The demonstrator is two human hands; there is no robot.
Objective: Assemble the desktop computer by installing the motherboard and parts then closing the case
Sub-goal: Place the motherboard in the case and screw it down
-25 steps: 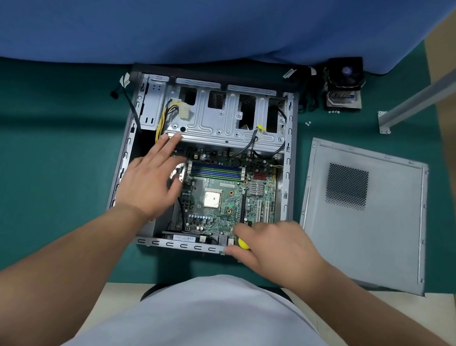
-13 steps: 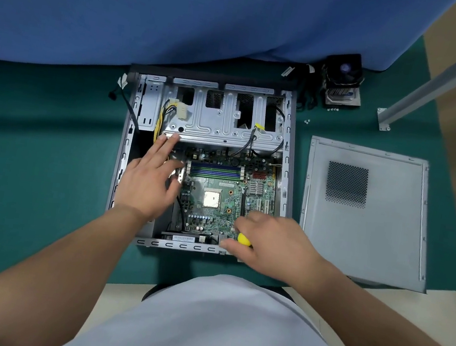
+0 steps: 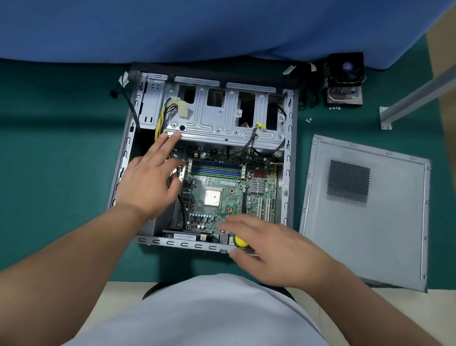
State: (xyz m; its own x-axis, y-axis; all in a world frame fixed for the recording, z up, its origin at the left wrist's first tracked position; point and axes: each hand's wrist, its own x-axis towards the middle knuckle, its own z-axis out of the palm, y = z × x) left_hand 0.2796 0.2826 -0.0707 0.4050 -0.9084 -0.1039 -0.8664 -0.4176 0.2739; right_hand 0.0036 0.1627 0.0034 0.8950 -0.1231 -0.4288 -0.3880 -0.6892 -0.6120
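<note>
While the green motherboard (image 3: 227,190) lies inside the open grey metal case (image 3: 289,158), fastening seems in hand. The left hand (image 3: 151,179) rests flat, fingers straight; the right hand (image 3: 271,249) grips a yellow-handled screwdriver (image 3: 240,242), which next needs a mounting screw.

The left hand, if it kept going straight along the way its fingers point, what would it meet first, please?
Probably the metal drive cage: the left hand has straight fingers aimed up and away, with tips already at the cage's near edge beside the yellow cables. Depth is unclear, so contact can't be confirmed.

The bench (image 3: 30,174), with its green cover, is holding the open computer case (image 3: 292,164), the side panel (image 3: 364,236), a fan cooler (image 3: 344,77) and small screws (image 3: 308,120).
</note>
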